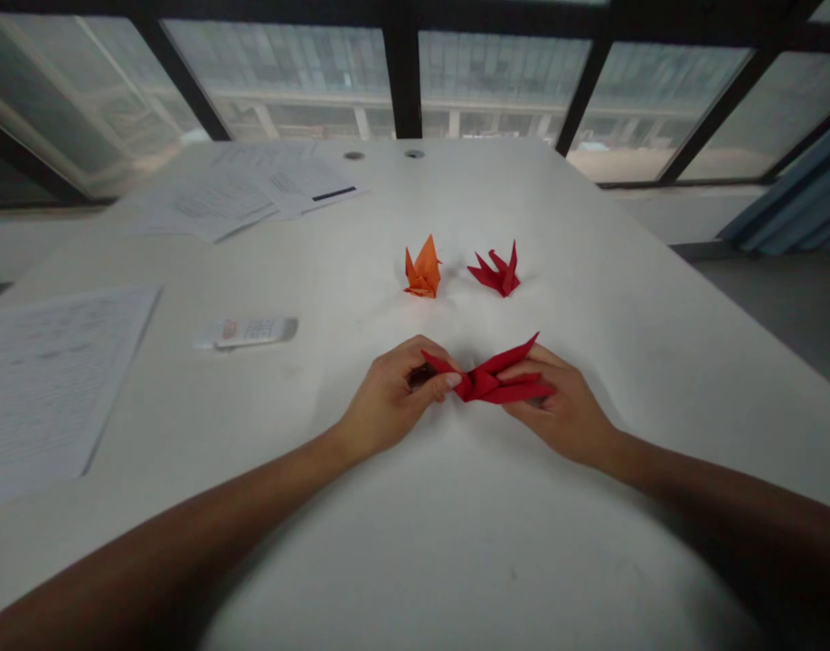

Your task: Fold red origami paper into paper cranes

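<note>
A red origami crane (484,383) is held between both hands, low over the white table (456,542). My left hand (402,391) pinches its left end with thumb and fingers. At its right side, my right hand (562,402) grips the folded wings, with some fingers hidden behind the paper. Beyond the hands stand an orange origami crane (424,269) and, to its right, a second red paper crane (499,271). Neither of those two is touched.
Printed sheets (245,190) lie spread at the back left, and a stack of paper (55,380) sits at the left edge. A small white packet or tube (252,332) lies left of my hands. Windows (503,86) run behind the table; a blue curtain (798,194) hangs at right.
</note>
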`<action>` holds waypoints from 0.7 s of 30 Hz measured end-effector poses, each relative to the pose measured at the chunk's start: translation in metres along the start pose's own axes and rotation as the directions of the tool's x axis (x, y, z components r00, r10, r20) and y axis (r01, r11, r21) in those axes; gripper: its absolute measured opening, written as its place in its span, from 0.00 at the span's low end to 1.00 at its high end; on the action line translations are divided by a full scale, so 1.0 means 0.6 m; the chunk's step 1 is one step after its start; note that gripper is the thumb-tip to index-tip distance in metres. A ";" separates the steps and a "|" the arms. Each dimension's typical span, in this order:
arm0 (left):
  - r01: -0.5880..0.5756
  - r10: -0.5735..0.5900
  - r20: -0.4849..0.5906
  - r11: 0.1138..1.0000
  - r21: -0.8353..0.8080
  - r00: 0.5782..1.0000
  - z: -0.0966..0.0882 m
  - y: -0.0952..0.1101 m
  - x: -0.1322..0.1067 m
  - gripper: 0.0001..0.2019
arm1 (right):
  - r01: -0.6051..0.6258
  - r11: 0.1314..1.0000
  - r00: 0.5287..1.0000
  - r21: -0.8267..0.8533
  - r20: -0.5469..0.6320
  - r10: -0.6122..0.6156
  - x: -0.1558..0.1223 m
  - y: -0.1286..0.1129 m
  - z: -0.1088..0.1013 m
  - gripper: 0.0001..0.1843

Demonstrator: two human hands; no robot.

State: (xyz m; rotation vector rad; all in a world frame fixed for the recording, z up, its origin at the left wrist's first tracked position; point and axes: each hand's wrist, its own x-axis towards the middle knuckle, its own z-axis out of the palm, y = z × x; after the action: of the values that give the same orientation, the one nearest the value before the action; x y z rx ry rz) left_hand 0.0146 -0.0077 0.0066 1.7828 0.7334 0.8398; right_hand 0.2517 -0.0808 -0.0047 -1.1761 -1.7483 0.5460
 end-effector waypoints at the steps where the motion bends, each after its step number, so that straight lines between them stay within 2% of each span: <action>1: 0.011 -0.011 0.001 1.000 -0.004 1.000 0.000 0.001 0.001 0.07 | -0.008 1.000 1.000 -0.002 0.011 0.008 0.001 -0.002 -0.001 0.08; 4: 0.081 -0.080 0.030 0.996 -0.036 0.996 0.002 0.004 0.002 0.10 | -0.033 0.999 0.997 -0.010 0.075 0.034 0.002 -0.010 -0.003 0.08; 6: 0.120 -0.118 0.031 0.989 -0.084 0.993 0.004 0.005 0.001 0.18 | -0.053 0.999 0.993 -0.005 0.106 0.053 0.001 -0.012 -0.006 0.13; 8: 0.124 -0.128 -0.024 0.984 -0.124 0.991 0.005 0.004 0.000 0.23 | -0.072 0.997 0.992 -0.013 0.104 0.073 -0.001 -0.013 -0.007 0.20; 10: 0.121 -0.136 -0.114 0.984 -0.130 0.984 0.005 0.002 -0.003 0.19 | -0.085 0.994 0.990 -0.069 0.102 0.092 -0.003 -0.013 -0.006 0.24; 12: 0.119 -0.131 -0.161 0.990 -0.079 0.978 0.005 0.001 -0.005 0.16 | -0.092 0.983 0.987 -0.156 0.115 0.111 -0.006 -0.015 -0.003 0.26; 14: 0.078 -0.074 -0.135 0.997 0.022 0.988 0.006 0.002 -0.008 0.15 | -0.100 0.970 0.980 -0.220 0.145 0.134 -0.009 -0.019 0.001 0.30; 16: -0.012 0.022 -0.069 0.991 0.136 0.997 0.008 0.005 -0.009 0.19 | -0.095 0.963 0.970 -0.252 0.194 0.147 -0.012 -0.024 0.003 0.34; 18: -0.109 0.117 -0.027 0.973 0.205 0.993 0.009 0.007 -0.008 0.20 | -0.069 0.962 0.960 -0.266 0.243 0.136 -0.013 -0.028 0.004 0.33; 21: -0.190 0.198 -0.010 0.953 0.235 0.980 0.007 0.007 -0.007 0.09 | -0.046 0.976 0.960 -0.213 0.262 0.102 -0.013 -0.029 0.000 0.27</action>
State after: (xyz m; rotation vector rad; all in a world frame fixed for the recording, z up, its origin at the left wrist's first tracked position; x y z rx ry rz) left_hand 0.0160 -0.0143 0.0088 2.0813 0.7092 0.9474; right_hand 0.2442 -0.0956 0.0052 -1.3664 -2.0396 0.6062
